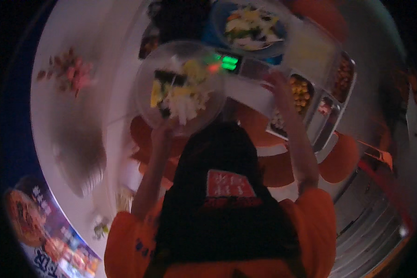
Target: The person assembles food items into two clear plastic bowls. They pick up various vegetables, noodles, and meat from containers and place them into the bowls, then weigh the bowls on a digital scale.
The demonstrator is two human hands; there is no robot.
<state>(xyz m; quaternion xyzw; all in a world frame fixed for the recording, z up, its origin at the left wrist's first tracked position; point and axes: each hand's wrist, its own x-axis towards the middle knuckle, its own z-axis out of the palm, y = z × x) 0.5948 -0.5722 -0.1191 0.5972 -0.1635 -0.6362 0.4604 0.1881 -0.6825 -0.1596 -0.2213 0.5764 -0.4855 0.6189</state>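
Note:
My left hand [163, 131] grips the near rim of a clear round bowl [145, 95]. Inside it lie pale strips, yellow pieces and dark leafy or sheet-like pieces. My right hand [279, 83] reaches over the steel food pans at the right, beside a pan of yellow kernels [300, 94]. Blur hides its fingertips, and I cannot make out whether they hold anything. Just right of the bowl, a small digital display [229, 62] glows green.
Beyond the display stands a second bowl of mixed food [255, 30] on something blue. Farther right are a pale container [310, 53] and a pan of brown pieces [344, 76]. Stacked white dishes [90, 173] stand left. Orange stools [340, 157] sit below the pans.

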